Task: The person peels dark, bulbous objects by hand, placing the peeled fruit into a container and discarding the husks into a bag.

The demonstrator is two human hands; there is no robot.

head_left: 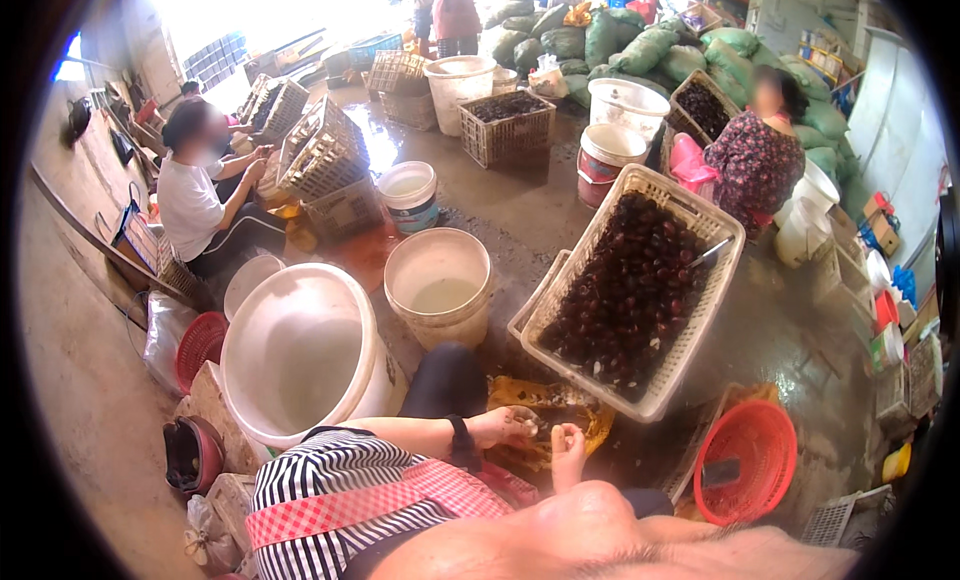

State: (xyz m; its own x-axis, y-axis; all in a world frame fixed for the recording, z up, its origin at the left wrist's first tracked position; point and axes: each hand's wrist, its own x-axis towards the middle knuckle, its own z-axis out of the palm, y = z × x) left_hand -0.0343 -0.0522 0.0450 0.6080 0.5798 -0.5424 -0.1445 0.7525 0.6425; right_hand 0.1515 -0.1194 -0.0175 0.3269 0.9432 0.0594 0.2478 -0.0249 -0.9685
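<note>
My left hand (506,426), a dark band on its wrist, is closed with curled fingers above a yellow tray or sack (592,426) at my knees. Just right of it, my right hand (568,454) is raised with its fingertips pinched together. What either hand holds, if anything, is too small to make out. Beyond my hands a tilted cream plastic crate (722,216) holds many shiny, dark reddish-brown round pieces (635,290), possibly nuts or shellfish. A thin pale-handled tool (711,253) sticks out of them at the right side.
A big white tub (368,352) and a white bucket (478,315) stand left of the crate. At right is a red basket (785,450) with a dark flat thing inside. Seated people (195,200) (755,165) work at both sides. Green sacks (645,52) are piled behind.
</note>
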